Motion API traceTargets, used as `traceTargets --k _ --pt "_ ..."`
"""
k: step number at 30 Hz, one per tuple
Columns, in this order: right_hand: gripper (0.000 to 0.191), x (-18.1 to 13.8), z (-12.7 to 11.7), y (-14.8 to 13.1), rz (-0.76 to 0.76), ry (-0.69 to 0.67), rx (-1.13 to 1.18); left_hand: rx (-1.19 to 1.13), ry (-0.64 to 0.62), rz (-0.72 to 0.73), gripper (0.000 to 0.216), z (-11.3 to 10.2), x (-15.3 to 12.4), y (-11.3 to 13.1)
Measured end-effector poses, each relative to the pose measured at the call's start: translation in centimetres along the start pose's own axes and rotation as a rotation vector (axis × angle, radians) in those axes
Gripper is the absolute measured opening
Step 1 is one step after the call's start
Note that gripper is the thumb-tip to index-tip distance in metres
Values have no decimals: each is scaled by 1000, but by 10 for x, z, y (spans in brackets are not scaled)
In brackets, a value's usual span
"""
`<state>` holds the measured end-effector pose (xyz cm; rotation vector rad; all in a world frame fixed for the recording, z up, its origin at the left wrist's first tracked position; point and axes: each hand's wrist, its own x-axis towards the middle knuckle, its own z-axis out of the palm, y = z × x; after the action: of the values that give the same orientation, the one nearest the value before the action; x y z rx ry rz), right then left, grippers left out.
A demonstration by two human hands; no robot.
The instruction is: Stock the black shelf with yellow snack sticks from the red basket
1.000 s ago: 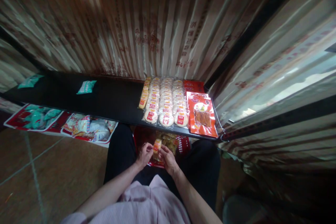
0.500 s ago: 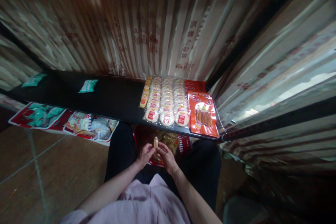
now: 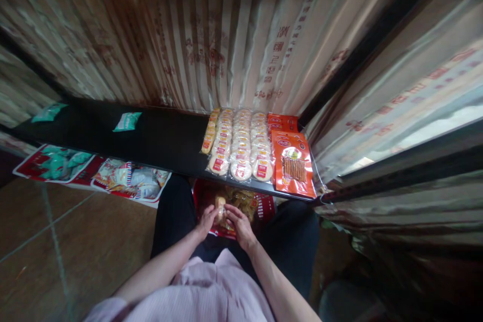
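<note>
My left hand (image 3: 207,221) and my right hand (image 3: 238,224) meet low in the middle, both pinched on a small yellow snack packet (image 3: 219,207). They hover over a red bag (image 3: 241,201) of similar packets between my knees. Above them a black shelf (image 3: 158,138) carries rows of round cracker packets (image 3: 237,143) and orange snack pouches (image 3: 293,163) at its right end.
Two green packets (image 3: 127,121) (image 3: 49,111) lie on the left part of the shelf. Red bags of mixed snacks (image 3: 130,181) (image 3: 53,163) lie on the brown tiled floor at the left. Striped plastic sheeting (image 3: 211,35) hangs behind and to the right.
The yellow packet turned edge-on in my fingers, then flat again and lower, nearer the red bag. Both hands stayed together.
</note>
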<state>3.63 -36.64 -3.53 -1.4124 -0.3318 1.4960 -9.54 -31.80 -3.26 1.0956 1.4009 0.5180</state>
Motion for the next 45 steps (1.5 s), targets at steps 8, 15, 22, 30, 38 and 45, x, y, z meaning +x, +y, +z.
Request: traceTargets --k 8,15,22,30,38,45 --pt "44 0 5 -4 -11 -8 -27 -93 84 -79 34 -1 11 -14" --pt "48 -3 6 -1 -72 -60 -77 -16 43 -14 36 1 6 -12" --pt "52 -11 19 -12 -149 -133 -175 39 34 87 36 0 -5 -8" --pt "51 -12 36 -27 -189 -129 -325 92 136 318 41 -5 -13 -12" --pt "45 -15 45 -38 -366 -168 -542 60 273 424 30 -10 -23 -6" --pt "25 -25 69 -57 -517 -51 -687 95 421 472 29 -21 -28 15"
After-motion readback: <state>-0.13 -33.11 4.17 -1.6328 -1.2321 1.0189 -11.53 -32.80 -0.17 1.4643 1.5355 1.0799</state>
